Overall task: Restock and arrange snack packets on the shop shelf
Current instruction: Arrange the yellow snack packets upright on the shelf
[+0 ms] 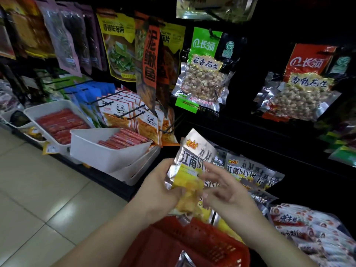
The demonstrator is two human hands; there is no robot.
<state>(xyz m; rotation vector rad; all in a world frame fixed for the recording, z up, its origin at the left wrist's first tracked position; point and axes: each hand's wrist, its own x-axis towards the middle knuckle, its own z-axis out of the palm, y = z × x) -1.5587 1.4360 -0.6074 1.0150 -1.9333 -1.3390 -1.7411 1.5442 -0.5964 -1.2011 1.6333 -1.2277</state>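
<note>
Snack packet [192, 164] held upright over the red basket [192, 241], left hand [159, 182] with fingers curled round its left edge, right hand [227, 191] blurred, fingers spread at its right edge, hold not determinable, apparently being squared for the matching row [250, 170] just beyond the fingers.

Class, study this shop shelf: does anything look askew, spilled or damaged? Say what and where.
The front white tray of red sausage sticks sits tilted, propped on other trays rather than lying flat. Nothing looks spilled or torn.
</note>
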